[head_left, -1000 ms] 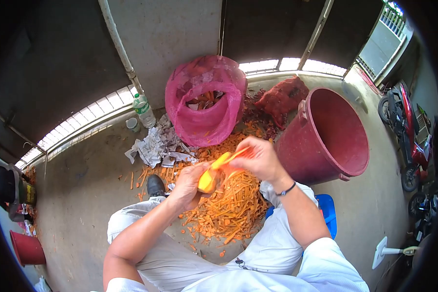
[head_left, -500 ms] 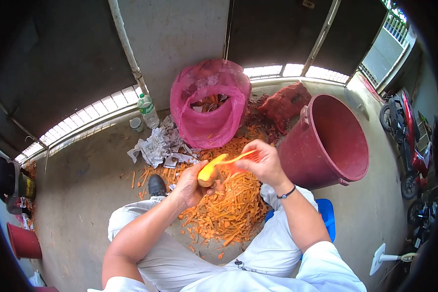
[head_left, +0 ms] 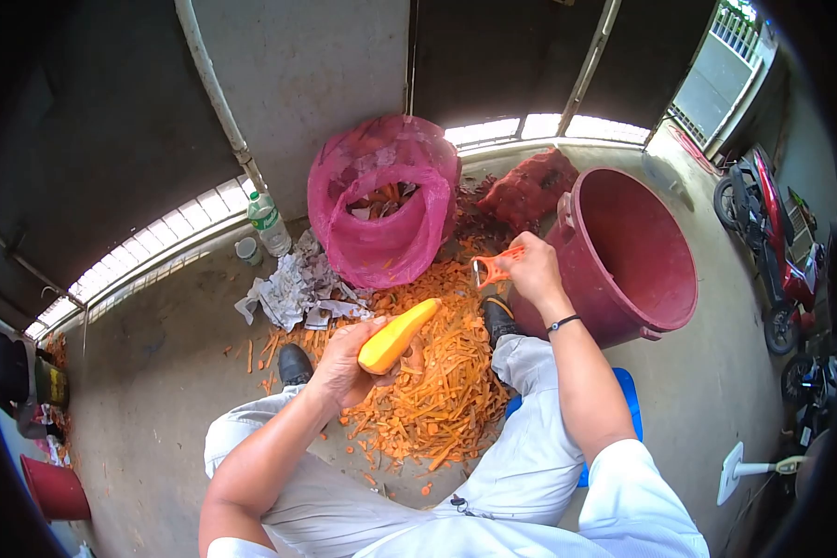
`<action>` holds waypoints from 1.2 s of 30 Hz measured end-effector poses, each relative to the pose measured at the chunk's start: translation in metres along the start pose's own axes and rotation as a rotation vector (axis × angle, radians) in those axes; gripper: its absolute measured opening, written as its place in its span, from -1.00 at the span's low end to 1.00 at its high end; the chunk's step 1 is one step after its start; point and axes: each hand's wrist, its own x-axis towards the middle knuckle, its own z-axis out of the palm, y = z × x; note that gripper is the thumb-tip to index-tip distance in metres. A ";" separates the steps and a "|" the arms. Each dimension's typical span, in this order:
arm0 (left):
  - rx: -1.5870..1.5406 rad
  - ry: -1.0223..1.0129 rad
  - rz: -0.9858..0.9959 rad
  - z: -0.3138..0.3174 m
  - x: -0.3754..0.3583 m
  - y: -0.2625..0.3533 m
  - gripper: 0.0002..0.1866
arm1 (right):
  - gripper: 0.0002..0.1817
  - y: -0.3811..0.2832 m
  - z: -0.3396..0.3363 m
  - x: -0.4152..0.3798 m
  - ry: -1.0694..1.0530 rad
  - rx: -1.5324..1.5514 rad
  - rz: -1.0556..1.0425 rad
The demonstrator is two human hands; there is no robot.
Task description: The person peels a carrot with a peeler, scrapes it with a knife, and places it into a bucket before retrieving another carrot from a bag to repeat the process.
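Note:
A peeled carrot [head_left: 400, 337], smooth and bright orange-yellow, is gripped at its thick lower end by my left hand [head_left: 346, 363], its narrow tip tilted up to the right. My right hand [head_left: 534, 273] is closed round the orange handle of a peeler [head_left: 495, 266], whose metal blade points left, apart from the carrot. Below both hands a large heap of carrot peelings [head_left: 442, 395] covers the floor between my legs. Some of my left fingers are hidden behind the carrot.
A pink plastic bag [head_left: 381, 265] holding scraps stands ahead, beside a red mesh sack [head_left: 533, 191]. At right leans a large maroon bin [head_left: 595, 279]. Crumpled paper [head_left: 298, 284], a water bottle [head_left: 270, 228] and a cup [head_left: 247, 249] lie left of the bag. Motorbikes [head_left: 772, 223] stand far right.
My right hand with the peeler has swung up and right, away from the carrot. The carrot in my left hand has shifted slightly down and left, and the view has turned a little.

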 end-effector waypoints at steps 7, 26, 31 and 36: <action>-0.205 -0.007 -0.036 -0.013 0.012 -0.008 -0.57 | -0.75 -0.038 0.014 -0.034 -0.186 0.980 -0.094; 0.017 0.063 0.006 0.009 -0.003 0.001 -0.62 | -0.70 0.004 0.006 0.003 0.083 0.247 0.055; -0.134 0.002 -0.020 -0.013 0.010 -0.003 -0.56 | -0.75 -0.023 0.006 -0.020 0.019 0.831 -0.058; -0.116 0.200 -0.035 -0.005 0.013 -0.013 -0.56 | -0.72 -0.076 0.016 -0.062 -0.356 1.023 -0.136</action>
